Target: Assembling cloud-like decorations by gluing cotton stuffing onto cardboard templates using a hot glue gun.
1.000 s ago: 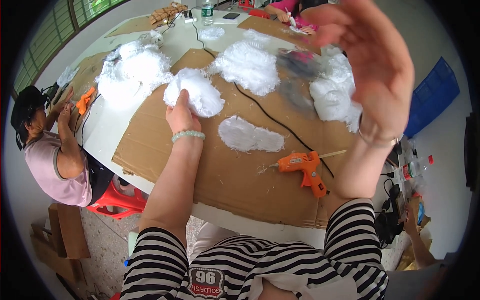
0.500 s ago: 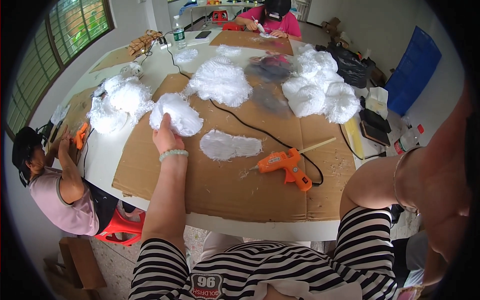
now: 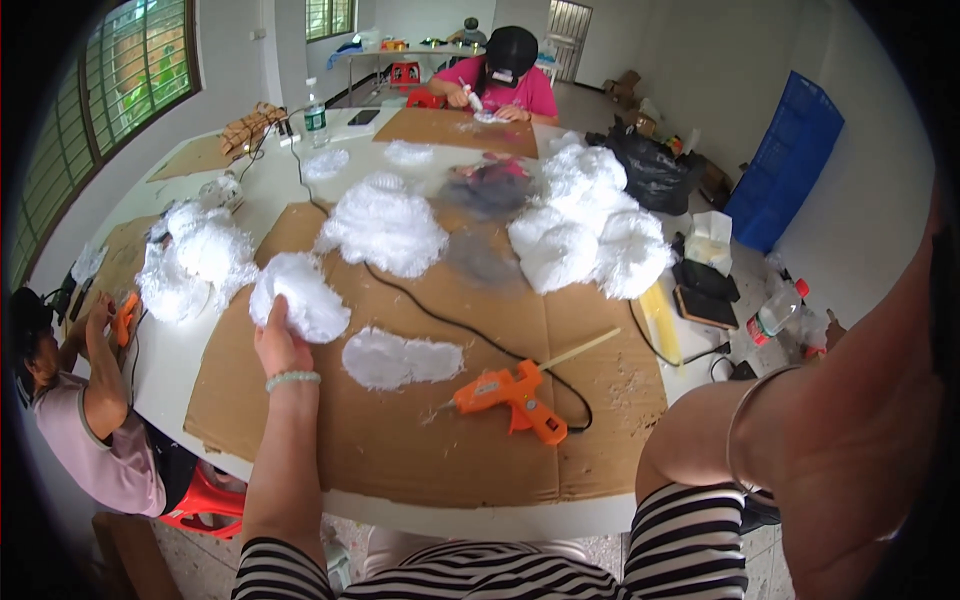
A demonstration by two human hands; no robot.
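My left hand grips the near edge of a rounded, puffy white fabric piece, thumb on top, at the left side of a cardboard sheet. Beside it lies a flat, sole-shaped white fabric piece with frayed edges. An orange glue gun rests on the cardboard, a pale glue stick poking from its back and its nozzle toward the flat piece. My right hand is raised very close to the camera at the right; its fingers cannot be made out.
White fluffy heaps lie at the left, centre and right. A black cable crosses the cardboard. One co-worker sits across the table, another at the left. A bottle stands at the far left; a tissue pack is right.
The whole view has shifted, so the table sits lower and farther left. My left hand keeps hold of the puffy piece; the right hand stays raised near the camera.
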